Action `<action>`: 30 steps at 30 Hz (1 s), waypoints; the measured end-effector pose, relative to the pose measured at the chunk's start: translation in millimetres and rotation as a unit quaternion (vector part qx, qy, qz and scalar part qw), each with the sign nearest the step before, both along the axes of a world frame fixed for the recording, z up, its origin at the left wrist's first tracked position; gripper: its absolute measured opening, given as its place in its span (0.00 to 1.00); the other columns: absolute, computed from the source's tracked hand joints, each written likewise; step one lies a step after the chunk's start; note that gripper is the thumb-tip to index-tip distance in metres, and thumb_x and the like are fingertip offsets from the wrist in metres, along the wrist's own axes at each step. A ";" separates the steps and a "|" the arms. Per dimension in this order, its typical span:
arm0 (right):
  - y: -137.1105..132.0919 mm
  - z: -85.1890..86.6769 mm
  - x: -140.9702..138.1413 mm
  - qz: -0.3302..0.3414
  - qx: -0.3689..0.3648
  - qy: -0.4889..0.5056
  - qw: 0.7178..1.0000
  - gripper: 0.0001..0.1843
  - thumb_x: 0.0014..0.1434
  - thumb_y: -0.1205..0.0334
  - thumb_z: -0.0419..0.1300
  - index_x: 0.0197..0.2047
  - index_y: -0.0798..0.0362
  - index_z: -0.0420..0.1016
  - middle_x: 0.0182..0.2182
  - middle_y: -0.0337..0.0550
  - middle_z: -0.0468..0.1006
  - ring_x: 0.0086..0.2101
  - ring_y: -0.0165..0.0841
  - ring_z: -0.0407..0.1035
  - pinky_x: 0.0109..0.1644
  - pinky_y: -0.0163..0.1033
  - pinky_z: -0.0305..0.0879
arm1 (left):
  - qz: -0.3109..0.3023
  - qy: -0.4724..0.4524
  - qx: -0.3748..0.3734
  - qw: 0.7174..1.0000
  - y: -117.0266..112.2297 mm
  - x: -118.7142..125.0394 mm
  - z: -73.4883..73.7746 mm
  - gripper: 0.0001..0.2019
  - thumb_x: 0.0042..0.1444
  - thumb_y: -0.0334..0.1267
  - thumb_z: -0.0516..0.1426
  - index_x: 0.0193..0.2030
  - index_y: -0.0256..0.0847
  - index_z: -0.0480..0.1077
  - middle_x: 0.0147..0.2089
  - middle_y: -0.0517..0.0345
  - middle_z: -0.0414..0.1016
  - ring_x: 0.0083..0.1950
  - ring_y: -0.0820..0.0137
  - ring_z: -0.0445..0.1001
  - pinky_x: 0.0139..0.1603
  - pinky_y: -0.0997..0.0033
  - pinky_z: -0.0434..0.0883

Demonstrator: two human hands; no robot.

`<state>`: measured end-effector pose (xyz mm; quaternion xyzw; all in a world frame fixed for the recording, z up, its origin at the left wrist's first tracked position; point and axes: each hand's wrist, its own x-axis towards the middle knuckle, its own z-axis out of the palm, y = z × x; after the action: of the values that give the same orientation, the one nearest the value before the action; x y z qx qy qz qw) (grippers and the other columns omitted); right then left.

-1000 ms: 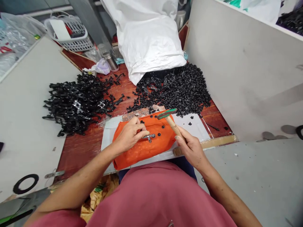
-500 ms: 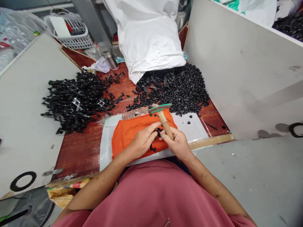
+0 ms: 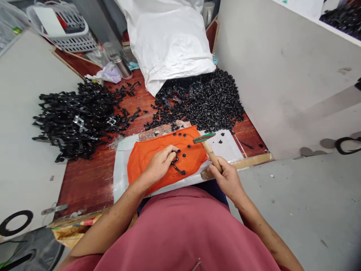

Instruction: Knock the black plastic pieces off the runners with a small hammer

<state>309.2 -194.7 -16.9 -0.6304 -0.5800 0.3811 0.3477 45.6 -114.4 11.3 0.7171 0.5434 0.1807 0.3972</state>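
left hand (image 3: 159,165) pinching the black strap piece (image 3: 177,165) on the orange cloth (image 3: 146,158), right hand (image 3: 227,178) gripping the hammer (image 3: 207,146); a crooked swing could smack those fingers

Small black plastic strap piece (image 3: 178,165) flat on orange cloth; green-headed wooden-handled hammer (image 3: 209,147) tilted, head raised at right.

A white woven sack (image 3: 166,37) lies at the bench's far edge, black caps (image 3: 208,101) spilling from its mouth. A tangled heap of black straps (image 3: 76,118) covers the far left. Behind it stand a white basket (image 3: 62,32) and a steel flask (image 3: 120,66).
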 end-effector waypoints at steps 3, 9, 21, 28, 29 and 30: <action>-13.5 -6.5 8.7 -0.005 -0.021 -0.016 1.000 0.13 0.66 0.59 0.57 0.50 0.50 0.78 0.31 0.37 0.78 0.33 0.35 0.71 0.39 0.37 0.64 | -0.031 0.011 0.020 0.999 0.1 6.2 -1.0 0.14 0.69 0.41 0.47 0.47 0.44 0.74 0.49 0.56 0.82 0.49 0.64 0.78 0.52 0.65 0.71; -21.0 -13.9 10.7 -0.008 -0.029 -0.039 0.999 0.15 0.66 0.58 0.57 0.53 0.50 0.78 0.35 0.39 0.82 0.35 0.37 0.73 0.41 0.40 0.66 | -0.015 0.077 0.071 0.994 -2.5 12.9 -13.6 0.14 0.71 0.44 0.45 0.45 0.43 0.69 0.37 0.56 0.78 0.39 0.64 0.76 0.44 0.65 0.70; -21.7 -22.0 12.8 0.002 -0.032 -0.059 0.998 0.14 0.67 0.59 0.56 0.53 0.49 0.77 0.32 0.37 0.78 0.32 0.35 0.71 0.39 0.38 0.64 | -0.023 0.121 0.052 0.991 -4.3 19.5 -17.8 0.10 0.72 0.43 0.44 0.44 0.45 0.63 0.34 0.58 0.76 0.36 0.63 0.77 0.39 0.66 0.66; -22.2 -17.0 12.9 0.019 -0.026 -0.073 0.997 0.14 0.68 0.58 0.55 0.53 0.48 0.77 0.32 0.37 0.79 0.33 0.36 0.72 0.38 0.38 0.63 | 0.014 0.103 0.061 0.993 -3.8 21.5 -18.7 0.09 0.71 0.41 0.45 0.42 0.45 0.63 0.36 0.56 0.77 0.38 0.63 0.77 0.40 0.66 0.68; -22.3 -16.8 13.0 0.021 -0.026 -0.077 0.996 0.14 0.68 0.57 0.55 0.53 0.48 0.78 0.32 0.37 0.80 0.33 0.36 0.73 0.37 0.38 0.63 | 0.016 0.097 0.066 0.993 -3.9 21.3 -19.0 0.09 0.71 0.41 0.45 0.42 0.45 0.63 0.36 0.56 0.77 0.38 0.63 0.77 0.40 0.66 0.68; -22.3 -16.8 13.1 0.023 -0.026 -0.079 0.996 0.14 0.69 0.57 0.55 0.53 0.48 0.78 0.32 0.37 0.80 0.33 0.36 0.73 0.37 0.37 0.64 | 0.015 0.093 0.068 0.993 -3.9 21.1 -19.5 0.09 0.71 0.41 0.45 0.42 0.45 0.63 0.36 0.57 0.77 0.38 0.64 0.77 0.41 0.66 0.69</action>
<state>322.3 -217.0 -33.7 -0.6543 -0.6097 0.3525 0.2753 66.8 -118.3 -8.3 0.7480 0.5752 0.1554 0.2925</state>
